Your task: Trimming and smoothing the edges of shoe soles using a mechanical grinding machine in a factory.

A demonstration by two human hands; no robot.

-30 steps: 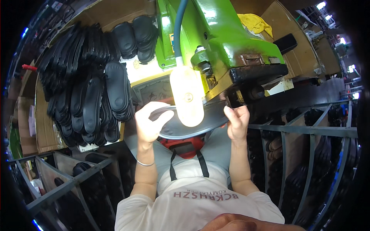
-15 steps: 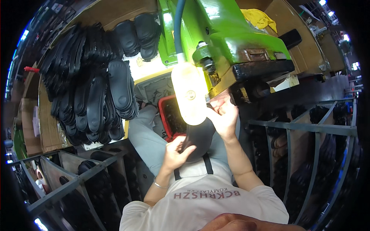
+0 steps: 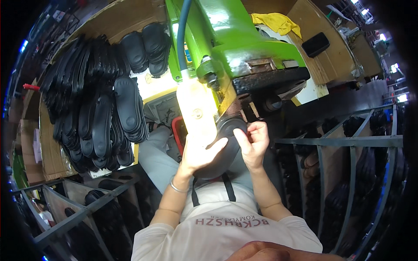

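Both my hands hold one black shoe sole [image 3: 228, 150] upright in front of my chest. Its upper end is at the dark head [image 3: 265, 82] of a green machine [image 3: 235, 39]. My left hand [image 3: 197, 155], with a bracelet at the wrist, lies flat over the sole's left side, washed out by a bright lamp [image 3: 196, 111]. From the right, the fingers of my right hand [image 3: 253, 142] pinch the sole's upper edge. Whether the sole touches the machine's wheel, I cannot tell.
Stacks of black soles [image 3: 100, 113] fill the cardboard-lined bench at the left. A red bin [image 3: 178, 130] sits behind my left hand. Metal racks [image 3: 348, 142] holding more soles stand at the right and lower left [image 3: 74, 209]. A blue hose [image 3: 183, 30] runs down the machine; a yellow cloth [image 3: 278, 21] lies behind it.
The sole was held flat and crosswise with my hands wide apart. It has been turned upright, and both hands have closed in together at the machine head.
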